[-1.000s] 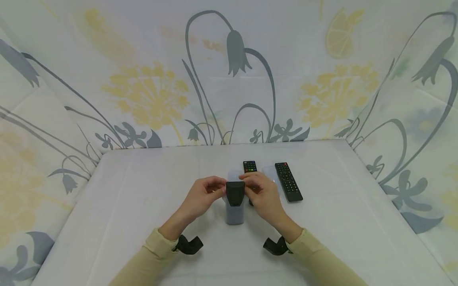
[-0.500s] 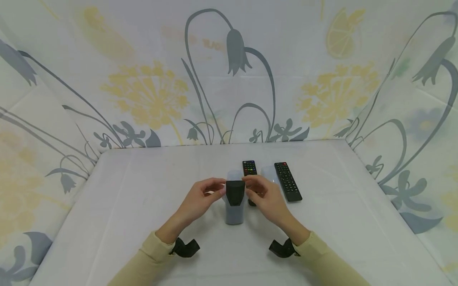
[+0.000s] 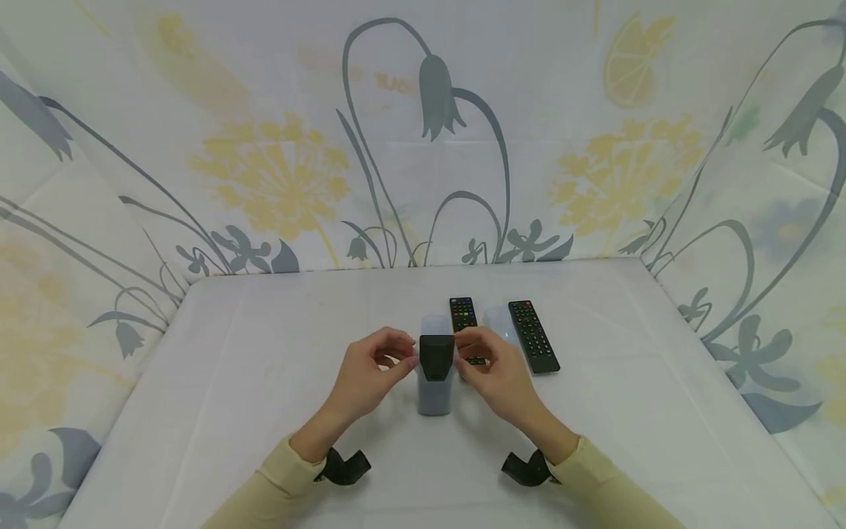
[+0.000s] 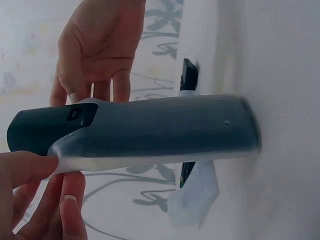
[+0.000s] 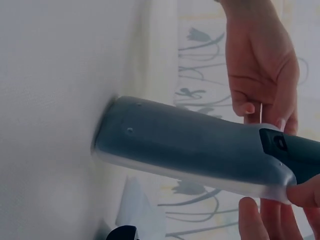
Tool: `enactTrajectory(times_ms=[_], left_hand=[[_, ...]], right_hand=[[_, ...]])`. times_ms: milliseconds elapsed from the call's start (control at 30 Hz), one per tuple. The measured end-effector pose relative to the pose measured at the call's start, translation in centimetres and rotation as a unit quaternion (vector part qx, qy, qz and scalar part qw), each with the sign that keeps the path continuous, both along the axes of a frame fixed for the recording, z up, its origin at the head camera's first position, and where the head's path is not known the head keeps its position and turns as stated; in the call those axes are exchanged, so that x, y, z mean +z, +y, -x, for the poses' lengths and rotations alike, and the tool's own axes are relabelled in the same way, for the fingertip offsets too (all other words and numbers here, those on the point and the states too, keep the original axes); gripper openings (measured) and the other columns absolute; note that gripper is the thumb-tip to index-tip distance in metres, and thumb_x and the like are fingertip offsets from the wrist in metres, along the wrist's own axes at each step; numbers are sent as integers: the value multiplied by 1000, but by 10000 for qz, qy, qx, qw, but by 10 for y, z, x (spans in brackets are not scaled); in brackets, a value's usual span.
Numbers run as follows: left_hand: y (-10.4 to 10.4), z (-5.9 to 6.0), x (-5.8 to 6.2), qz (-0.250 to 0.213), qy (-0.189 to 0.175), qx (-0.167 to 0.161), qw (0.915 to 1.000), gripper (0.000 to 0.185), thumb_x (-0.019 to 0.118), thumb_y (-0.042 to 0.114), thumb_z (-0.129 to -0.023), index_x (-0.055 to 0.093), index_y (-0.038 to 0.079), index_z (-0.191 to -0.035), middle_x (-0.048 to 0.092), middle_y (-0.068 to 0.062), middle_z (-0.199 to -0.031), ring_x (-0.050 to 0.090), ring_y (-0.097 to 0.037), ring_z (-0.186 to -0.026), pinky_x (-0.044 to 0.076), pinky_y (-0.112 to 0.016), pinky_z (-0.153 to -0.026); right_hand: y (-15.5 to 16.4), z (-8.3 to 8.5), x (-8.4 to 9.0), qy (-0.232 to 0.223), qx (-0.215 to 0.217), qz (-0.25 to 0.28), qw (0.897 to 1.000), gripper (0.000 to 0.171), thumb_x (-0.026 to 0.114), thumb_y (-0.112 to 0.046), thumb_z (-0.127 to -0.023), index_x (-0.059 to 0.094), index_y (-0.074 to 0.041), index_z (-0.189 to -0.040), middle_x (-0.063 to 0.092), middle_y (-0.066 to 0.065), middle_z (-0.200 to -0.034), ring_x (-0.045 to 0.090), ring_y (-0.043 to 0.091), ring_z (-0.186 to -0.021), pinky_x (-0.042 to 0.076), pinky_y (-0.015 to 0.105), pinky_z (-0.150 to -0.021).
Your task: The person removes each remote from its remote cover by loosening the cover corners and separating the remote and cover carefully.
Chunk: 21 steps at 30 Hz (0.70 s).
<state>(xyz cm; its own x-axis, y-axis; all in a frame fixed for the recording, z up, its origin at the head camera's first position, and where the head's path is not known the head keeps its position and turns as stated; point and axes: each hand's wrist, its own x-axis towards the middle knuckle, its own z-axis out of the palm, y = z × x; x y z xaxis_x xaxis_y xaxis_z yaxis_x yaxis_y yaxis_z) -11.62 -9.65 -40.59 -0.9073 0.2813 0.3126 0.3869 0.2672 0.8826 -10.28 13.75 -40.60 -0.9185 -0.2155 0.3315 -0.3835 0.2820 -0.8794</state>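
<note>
A dark remote control [image 3: 437, 356] stands on end on the table, wrapped in a translucent silicone cover [image 3: 434, 400]. Its bare dark top [image 4: 42, 130] sticks out above the cover's rim, as the left wrist view shows. My left hand [image 3: 366, 376] pinches that rim at one side, thumb in front and fingers behind. From the opposite side, my right hand [image 3: 500, 373] pinches the rim near a corner, with the thumb [image 5: 306, 192] against it in the right wrist view.
Behind the right hand lies a second black remote [image 3: 463, 310] with coloured buttons. A larger black remote [image 3: 534, 338] is to its right. Pale translucent pieces [image 3: 497, 322] lie near them. Flower-patterned cloth [image 3: 423, 147] walls the table at the back and sides.
My right wrist has moved slightly outward and down, and the left wrist a little outward. The fingers have shifted slightly at the rim, while the wrapped remote stays upright in nearly the same spot.
</note>
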Motion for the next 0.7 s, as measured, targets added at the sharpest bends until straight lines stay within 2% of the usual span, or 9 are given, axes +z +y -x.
enactTrajectory(times_ms=[167,467,700], left_hand=[[1,-1,0,84,290,46,9995,12,76,4,-87,75,12,-96,72,2,-91,67,-14,-82,54,-28,-69],[0,-1,-2,185,443,-17,9988,16,74,0,-87,76,10,-99,72,0,-92,66,-15,-82,55,-29,-68],[0,-1,-5,173,572,-114,9981,18,74,-2,-87,76,12,-98,71,1,-92,67,-15,-81,55,-30,-65]], right_hand=[[-2,-1,-1,169,44,168,9997,33,69,13,-86,65,-6,-112,66,8,-107,68,26,-90,57,28,-69],[-3,-2,-5,176,11,70,9998,35,70,12,-86,68,-11,-112,67,5,-109,67,25,-92,57,30,-71],[-3,-2,-9,277,71,-15,9996,36,71,15,-83,71,-10,-110,67,4,-114,67,21,-93,58,31,-76]])
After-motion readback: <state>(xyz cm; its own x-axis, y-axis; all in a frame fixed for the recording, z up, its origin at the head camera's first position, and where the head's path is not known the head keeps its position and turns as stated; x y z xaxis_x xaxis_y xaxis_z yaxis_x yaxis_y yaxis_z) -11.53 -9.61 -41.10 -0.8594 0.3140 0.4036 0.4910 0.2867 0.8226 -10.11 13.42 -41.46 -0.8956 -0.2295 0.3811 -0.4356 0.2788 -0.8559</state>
